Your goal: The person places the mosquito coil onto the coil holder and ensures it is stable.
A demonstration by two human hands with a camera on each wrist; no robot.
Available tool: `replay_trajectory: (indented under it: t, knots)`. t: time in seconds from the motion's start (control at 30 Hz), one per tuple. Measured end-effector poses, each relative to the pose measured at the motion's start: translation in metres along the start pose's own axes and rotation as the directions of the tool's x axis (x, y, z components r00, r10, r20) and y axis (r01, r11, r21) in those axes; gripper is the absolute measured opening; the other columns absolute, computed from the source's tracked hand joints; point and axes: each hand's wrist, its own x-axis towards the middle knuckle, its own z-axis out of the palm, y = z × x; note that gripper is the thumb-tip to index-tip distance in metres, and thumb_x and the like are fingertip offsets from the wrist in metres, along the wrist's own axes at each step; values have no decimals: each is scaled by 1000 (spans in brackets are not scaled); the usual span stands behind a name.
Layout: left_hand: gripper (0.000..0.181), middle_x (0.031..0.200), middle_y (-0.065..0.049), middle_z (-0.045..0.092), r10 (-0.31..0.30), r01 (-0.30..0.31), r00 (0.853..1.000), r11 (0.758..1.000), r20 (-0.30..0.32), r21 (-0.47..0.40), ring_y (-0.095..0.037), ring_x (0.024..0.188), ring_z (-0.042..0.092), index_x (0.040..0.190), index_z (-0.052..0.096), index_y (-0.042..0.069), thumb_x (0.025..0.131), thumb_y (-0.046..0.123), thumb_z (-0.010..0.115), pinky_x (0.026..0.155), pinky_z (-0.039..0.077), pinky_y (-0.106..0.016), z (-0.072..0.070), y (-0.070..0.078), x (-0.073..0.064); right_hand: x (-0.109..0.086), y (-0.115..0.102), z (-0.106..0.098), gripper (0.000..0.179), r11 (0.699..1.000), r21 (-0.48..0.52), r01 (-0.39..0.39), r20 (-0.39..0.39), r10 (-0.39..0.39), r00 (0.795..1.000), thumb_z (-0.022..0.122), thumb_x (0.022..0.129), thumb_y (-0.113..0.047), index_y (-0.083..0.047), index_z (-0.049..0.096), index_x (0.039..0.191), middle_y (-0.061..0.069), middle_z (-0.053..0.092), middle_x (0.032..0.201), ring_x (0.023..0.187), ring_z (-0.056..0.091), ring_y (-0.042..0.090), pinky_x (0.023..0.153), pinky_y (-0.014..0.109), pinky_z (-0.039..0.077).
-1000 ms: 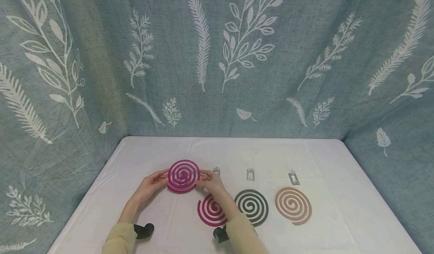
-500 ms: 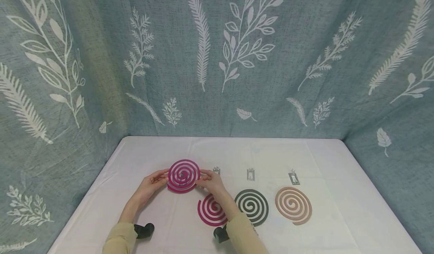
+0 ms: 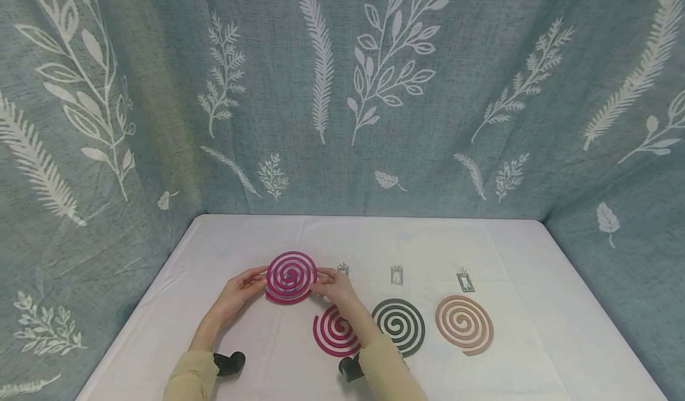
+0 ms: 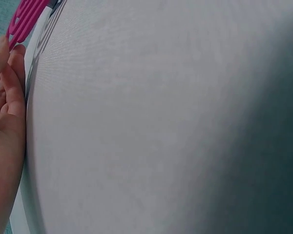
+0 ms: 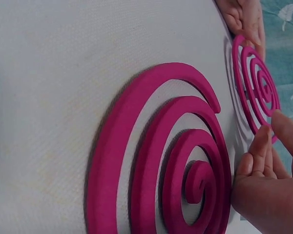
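Note:
A magenta mosquito coil is held above the white table between my two hands. My left hand pinches its left edge, thumb and fingertips on the rim. On the opposite edge my right hand pinches the rim, as the right wrist view also shows. Something small and grey shows under the coil's centre, mostly hidden. A second magenta mosquito coil lies flat on the table below my right forearm, which covers part of it in the head view.
A dark green coil and a tan coil lie to the right. Behind them are small metal coil stands, one partly hidden by my right hand. Dark wrist devices sit at both sleeves. A patterned teal curtain encloses the table.
Both hands keep their grip on the raised magenta mosquito coil with almost no motion. The whole head view has shifted very slightly.

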Motion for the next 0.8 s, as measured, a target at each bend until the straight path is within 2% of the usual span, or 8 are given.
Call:
replay_trajectory:
  t: [0.6,0.8]
  knots:
    - [57,114,-7,58,-6,7,1000,1000,16,-25,5,94,52,138,45,2,93,32,60,84,43,-7,-3,2,1,1,2,-3,55,1000,-16,16,17,-15,1000,70,84,-16,-2,50,133,4,61,86,75,53,12,69,23,45]
    - [56,117,-7,57,-30,30,999,999,17,-22,5,96,51,139,44,3,93,33,59,84,42,-6,-4,3,0,1,1,-6,55,1000,-6,11,42,-10,999,69,85,-17,0,49,134,12,63,99,85,59,17,78,30,51]
